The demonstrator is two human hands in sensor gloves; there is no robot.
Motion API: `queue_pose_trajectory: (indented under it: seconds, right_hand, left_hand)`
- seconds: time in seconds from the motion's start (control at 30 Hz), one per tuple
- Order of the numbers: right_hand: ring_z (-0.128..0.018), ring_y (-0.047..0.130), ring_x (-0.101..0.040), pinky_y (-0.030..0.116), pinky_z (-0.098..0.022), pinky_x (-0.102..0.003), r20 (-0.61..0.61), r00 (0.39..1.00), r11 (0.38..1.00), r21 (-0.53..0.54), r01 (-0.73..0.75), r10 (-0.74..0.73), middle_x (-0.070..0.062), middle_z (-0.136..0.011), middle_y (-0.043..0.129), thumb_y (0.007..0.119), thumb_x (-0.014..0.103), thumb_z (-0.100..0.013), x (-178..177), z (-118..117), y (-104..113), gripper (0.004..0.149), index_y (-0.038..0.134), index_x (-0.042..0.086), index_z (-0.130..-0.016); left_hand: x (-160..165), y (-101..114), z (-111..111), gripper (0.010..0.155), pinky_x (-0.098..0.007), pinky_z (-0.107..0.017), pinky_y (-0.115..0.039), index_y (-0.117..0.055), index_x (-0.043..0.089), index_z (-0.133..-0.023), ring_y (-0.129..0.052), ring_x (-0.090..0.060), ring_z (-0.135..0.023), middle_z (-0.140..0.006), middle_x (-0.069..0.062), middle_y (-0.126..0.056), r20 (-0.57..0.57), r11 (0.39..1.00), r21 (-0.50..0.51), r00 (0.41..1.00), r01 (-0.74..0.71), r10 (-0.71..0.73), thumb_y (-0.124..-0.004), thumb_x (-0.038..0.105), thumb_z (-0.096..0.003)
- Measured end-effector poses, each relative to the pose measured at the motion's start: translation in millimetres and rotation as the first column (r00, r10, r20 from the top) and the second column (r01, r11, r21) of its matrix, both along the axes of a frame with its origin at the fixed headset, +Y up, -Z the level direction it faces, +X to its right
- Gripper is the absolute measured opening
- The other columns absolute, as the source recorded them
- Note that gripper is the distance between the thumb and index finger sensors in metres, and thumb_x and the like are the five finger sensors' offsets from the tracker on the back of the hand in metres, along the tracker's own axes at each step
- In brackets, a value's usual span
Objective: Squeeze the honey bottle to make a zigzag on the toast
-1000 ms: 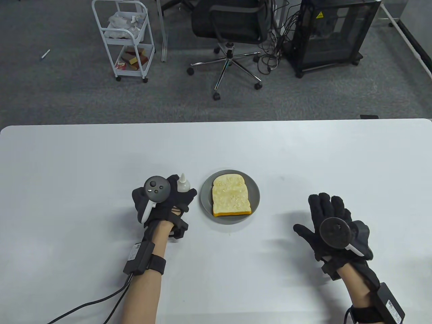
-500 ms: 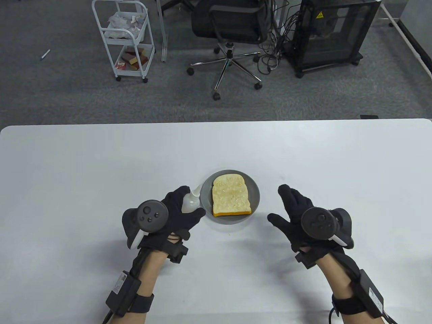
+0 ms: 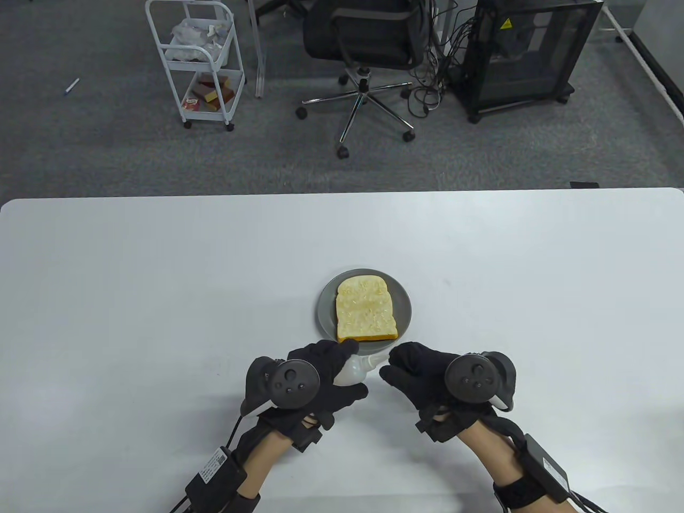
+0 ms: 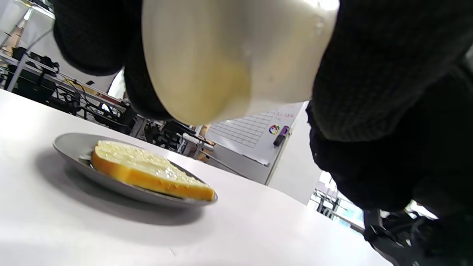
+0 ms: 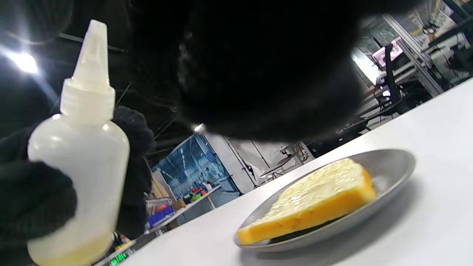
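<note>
A slice of toast (image 3: pixel 366 312) lies on a grey plate (image 3: pixel 327 315) at the table's middle. My left hand (image 3: pixel 357 377) grips a white squeeze bottle (image 3: pixel 348 367) just in front of the plate, tipped so its nozzle (image 3: pixel 375 359) points right. My right hand (image 3: pixel 393 366) is empty, its curled fingers right beside the nozzle tip; I cannot tell if they touch it. The left wrist view shows the bottle's base (image 4: pixel 221 55) over the toast (image 4: pixel 147 170). The right wrist view shows the capped bottle (image 5: pixel 77 159) in my left hand's fingers, beside the toast (image 5: pixel 314 199).
The white table (image 3: pixel 160 267) spreads wide on both sides of the plate. Beyond its far edge stand a white cart (image 3: pixel 197 64), an office chair (image 3: pixel 363 48) and a black cabinet (image 3: pixel 529 53).
My left hand has carried the bottle from the plate's left to its near side and tipped the nozzle rightward. My right hand has moved left and closed in on the nozzle.
</note>
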State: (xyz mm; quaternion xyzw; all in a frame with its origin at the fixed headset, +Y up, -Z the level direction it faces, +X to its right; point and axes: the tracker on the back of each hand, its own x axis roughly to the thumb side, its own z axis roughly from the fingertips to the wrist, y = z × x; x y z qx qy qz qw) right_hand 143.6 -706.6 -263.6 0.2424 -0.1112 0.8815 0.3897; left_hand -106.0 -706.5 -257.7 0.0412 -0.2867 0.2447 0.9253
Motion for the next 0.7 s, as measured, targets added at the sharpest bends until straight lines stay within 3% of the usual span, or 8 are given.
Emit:
queue_pose_trajectory:
  seconds: [0.07, 0.27, 0.33, 0.5, 0.53, 0.6, 0.63, 0.7]
  right_hand:
    - [-0.008, 0.104, -0.019, 0.087, 0.007, -0.025, -0.029, 0.998, 0.997, -0.066, 0.045, -0.047, -0.004, -0.039, 0.105, 0.066, 0.066, -0.047, -1.8, 0.1, -3.9, 0.060, 0.095, 0.015, -0.059]
    - [-0.006, 0.105, -0.017, 0.087, 0.008, -0.023, -0.041, 0.998, 0.996, -0.076, 0.036, -0.040, -0.003, -0.037, 0.106, 0.071, 0.054, -0.051, -1.5, -0.7, -3.6, 0.049, 0.097, 0.013, -0.057]
    - [-0.009, 0.105, -0.017, 0.088, 0.005, -0.023, -0.054, 0.995, 0.992, -0.101, 0.075, -0.081, -0.005, -0.040, 0.106, 0.075, 0.051, -0.051, -1.2, 0.2, -2.5, 0.047, 0.096, 0.010, -0.059]
    - [-0.028, 0.107, -0.023, 0.092, -0.009, -0.028, -0.084, 0.995, 0.993, -0.107, 0.044, -0.053, -0.013, -0.062, 0.099, 0.079, 0.044, -0.051, -2.3, 2.4, 0.3, 0.050, 0.084, 0.006, -0.083]
    - [-0.025, 0.108, -0.023, 0.092, -0.007, -0.028, -0.054, 0.998, 0.996, -0.086, 0.035, -0.039, -0.012, -0.059, 0.101, 0.075, 0.048, -0.051, -1.4, 2.9, -0.7, 0.052, 0.086, 0.007, -0.081]
    - [-0.013, 0.106, -0.019, 0.090, 0.000, -0.026, 0.024, 0.998, 0.997, -0.063, 0.051, -0.050, -0.007, -0.045, 0.105, 0.066, 0.061, -0.050, 1.0, 3.4, -2.1, 0.059, 0.093, 0.011, -0.067]
    - [-0.010, 0.106, -0.017, 0.089, 0.002, -0.026, 0.011, 0.998, 0.994, -0.088, 0.068, -0.067, -0.005, -0.041, 0.105, 0.071, 0.052, -0.051, 0.3, 2.2, -1.6, 0.047, 0.095, 0.012, -0.063]
    - [-0.015, 0.106, -0.019, 0.091, -0.002, -0.026, -0.040, 0.998, 0.990, -0.131, 0.052, -0.057, -0.008, -0.047, 0.103, 0.074, 0.046, -0.052, -1.6, 1.4, -1.7, 0.046, 0.092, 0.007, -0.069]
  left_hand:
    - [5.9, -1.9, 2.7, 0.078, -0.058, -0.061, -0.080, -0.069, 0.027, -0.101, -0.101, -0.032, -0.069, -0.090, -0.011, -0.085, 0.007, 0.999, 0.017, 0.999, 0.037, -0.037, -0.104, 0.060, -0.0405]
    - [12.3, -2.3, 7.5, 0.078, -0.055, -0.056, -0.084, -0.069, 0.026, -0.101, -0.102, -0.033, -0.067, -0.089, -0.011, -0.085, -0.003, 0.998, 0.029, 0.998, 0.060, -0.060, -0.104, 0.060, -0.0406]
    - [11.3, -3.5, 6.4, 0.078, -0.053, -0.054, -0.085, -0.069, 0.027, -0.102, -0.102, -0.032, -0.068, -0.090, -0.011, -0.085, 0.005, 0.999, 0.024, 0.999, 0.042, -0.042, -0.103, 0.060, -0.0409]
    - [7.5, -4.0, 3.9, 0.077, -0.052, -0.054, -0.086, -0.069, 0.027, -0.101, -0.103, -0.032, -0.068, -0.090, -0.010, -0.085, -0.014, 0.999, 0.016, 0.999, 0.045, -0.045, -0.103, 0.060, -0.0406]
    - [6.9, -3.9, 3.5, 0.078, -0.053, -0.054, -0.086, -0.069, 0.026, -0.101, -0.103, -0.032, -0.068, -0.090, -0.011, -0.085, -0.009, 0.999, 0.015, 0.999, 0.035, -0.035, -0.104, 0.060, -0.0405]
    - [7.1, -4.2, 3.5, 0.078, -0.053, -0.054, -0.086, -0.069, 0.026, -0.101, -0.103, -0.033, -0.068, -0.089, -0.011, -0.085, -0.011, 1.000, 0.005, 1.000, 0.022, -0.022, -0.104, 0.059, -0.0405]
    - [7.7, -4.3, 3.6, 0.078, -0.053, -0.054, -0.086, -0.069, 0.026, -0.101, -0.103, -0.033, -0.068, -0.089, -0.011, -0.085, -0.004, 1.000, 0.008, 1.000, 0.027, -0.027, -0.104, 0.059, -0.0405]
    - [8.6, -4.9, 3.5, 0.078, -0.052, -0.054, -0.086, -0.069, 0.026, -0.101, -0.103, -0.032, -0.067, -0.089, -0.010, -0.086, -0.007, 0.998, 0.016, 0.999, 0.054, -0.054, -0.104, 0.060, -0.0405]
